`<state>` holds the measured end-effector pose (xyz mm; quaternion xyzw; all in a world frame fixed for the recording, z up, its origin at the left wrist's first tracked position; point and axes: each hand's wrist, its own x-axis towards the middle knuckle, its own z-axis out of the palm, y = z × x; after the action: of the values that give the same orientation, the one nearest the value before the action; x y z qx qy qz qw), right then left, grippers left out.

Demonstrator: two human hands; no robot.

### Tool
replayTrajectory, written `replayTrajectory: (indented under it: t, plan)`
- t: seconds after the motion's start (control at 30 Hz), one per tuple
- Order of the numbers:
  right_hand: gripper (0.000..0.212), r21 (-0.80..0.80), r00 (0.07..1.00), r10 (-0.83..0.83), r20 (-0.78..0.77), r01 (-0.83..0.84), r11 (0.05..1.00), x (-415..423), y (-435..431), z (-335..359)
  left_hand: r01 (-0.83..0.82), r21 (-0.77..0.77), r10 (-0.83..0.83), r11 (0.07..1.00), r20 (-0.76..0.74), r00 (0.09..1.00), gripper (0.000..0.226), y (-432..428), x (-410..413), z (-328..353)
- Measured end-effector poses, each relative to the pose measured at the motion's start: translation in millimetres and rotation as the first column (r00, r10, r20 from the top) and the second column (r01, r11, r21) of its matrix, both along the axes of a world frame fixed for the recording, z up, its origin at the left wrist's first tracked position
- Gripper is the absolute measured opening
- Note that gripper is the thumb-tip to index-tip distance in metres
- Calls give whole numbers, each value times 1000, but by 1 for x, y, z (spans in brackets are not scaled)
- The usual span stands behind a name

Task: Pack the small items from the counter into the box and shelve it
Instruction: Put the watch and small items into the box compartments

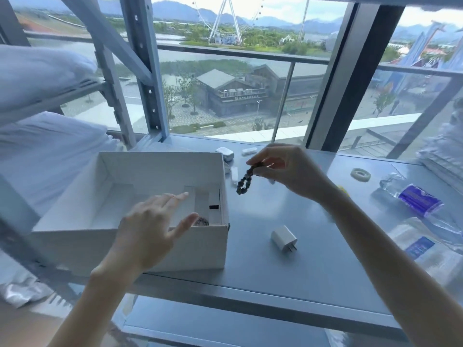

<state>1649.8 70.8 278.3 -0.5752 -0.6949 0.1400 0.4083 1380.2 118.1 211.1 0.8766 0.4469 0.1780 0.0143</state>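
Your right hand point(288, 171) pinches the bead bracelet point(244, 182) by its top between thumb and fingertips. The loop dangles free above the table point(275, 284) just right of the white box point(75, 246), while your left hand point(152, 226) is spread open over the box's near wall, holding nothing. Carry the bracelet left over the rim and lower it until the beads pool on the box floor near the small patterned item point(201, 221) in the near right corner, and only then release, so nothing snags on the wall. The white charger point(283, 238) and the earbud case point(225, 153) wait on the table, so I'd judge the packing barely begun.
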Motion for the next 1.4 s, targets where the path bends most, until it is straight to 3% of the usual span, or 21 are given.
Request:
replayTrajectory:
  t: [0.17, 0.3, 0.37, 0.47, 0.63, 0.83, 1.03, 1.17, 1.27, 1.4]
  plan:
    - [18, 4, 993, 97, 60, -97, 995, -37, 26, 0, 45, 6, -45, 999, -73, 996, 91, 13, -24, 3]
    - [15, -78, 977, 143, 159, -132, 988, -60, 47, -5, 106, 44, -100, 993, -121, 988, 82, 18, -32, 2]
    - [12, -150, 937, 198, 289, -160, 976, -70, 57, -10, 116, 109, -102, 987, -130, 986, 73, 20, -32, -1]
    - [10, -259, 859, 268, 437, -165, 952, -81, 69, -19, 130, 85, -120, 988, -112, 986, 69, 23, -32, -4]
    - [16, -365, 699, 251, 670, 15, 931, -95, 86, -38, 109, 67, -102, 992, -99, 990, 68, 22, -30, -5]
    - [19, -530, 635, 348, 690, 116, 840, -104, 88, -53, 82, 9, -81, 997, -84, 993, 71, 21, -30, -2]
    - [17, -732, 592, 590, 548, -2, 681, -106, 82, -44, 78, -1, -77, 997, -76, 994, 70, 20, -31, 0]
    - [20, -722, 661, 573, 485, -68, 689, -105, 72, -37, 102, 10, -101, 995, -72, 992, 66, 19, -32, 0]
    - [18, -612, 740, 479, 472, -115, 782, -97, 58, -28, 165, 37, -163, 986, -38, 986, 55, 18, -31, 1]
    - [18, -387, 857, 329, 397, -169, 906, -77, 26, -14, 365, 70, -369, 928, 46, 928, 51, 16, -17, 7]
